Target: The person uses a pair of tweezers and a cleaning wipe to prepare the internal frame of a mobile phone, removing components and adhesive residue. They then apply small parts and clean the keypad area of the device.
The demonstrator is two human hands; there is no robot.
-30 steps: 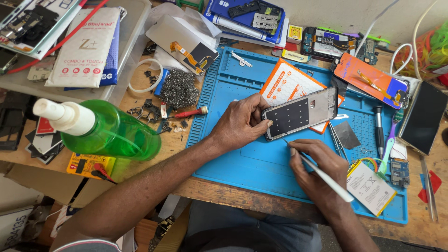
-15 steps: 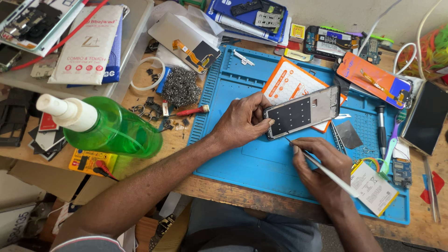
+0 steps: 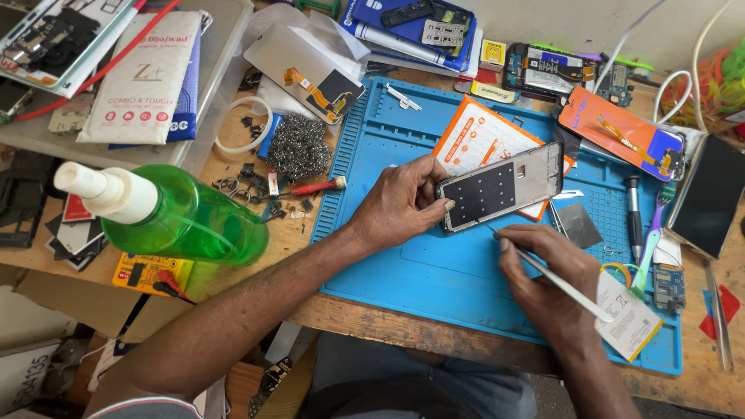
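Observation:
My left hand [image 3: 403,203] grips the left end of an opened phone frame [image 3: 500,187], held tilted above a blue work mat [image 3: 434,271]. The frame shows a dark inner panel with rows of small dots. My right hand [image 3: 543,281] holds a thin metal pry tool [image 3: 555,281] like a pen. Its tip touches the frame's lower edge near the middle.
A green spray bottle [image 3: 174,213] lies on the wooden bench at left. A red-handled screwdriver [image 3: 314,187], steel wool [image 3: 299,147] and small loose parts sit beside the mat. An orange packet [image 3: 473,140], a dark screen [image 3: 710,195], a white battery [image 3: 630,316] and tweezers [image 3: 718,318] lie around.
The right hand has brought the pry tool's tip up against the lower edge of the phone frame. The left hand has kept hold of the frame.

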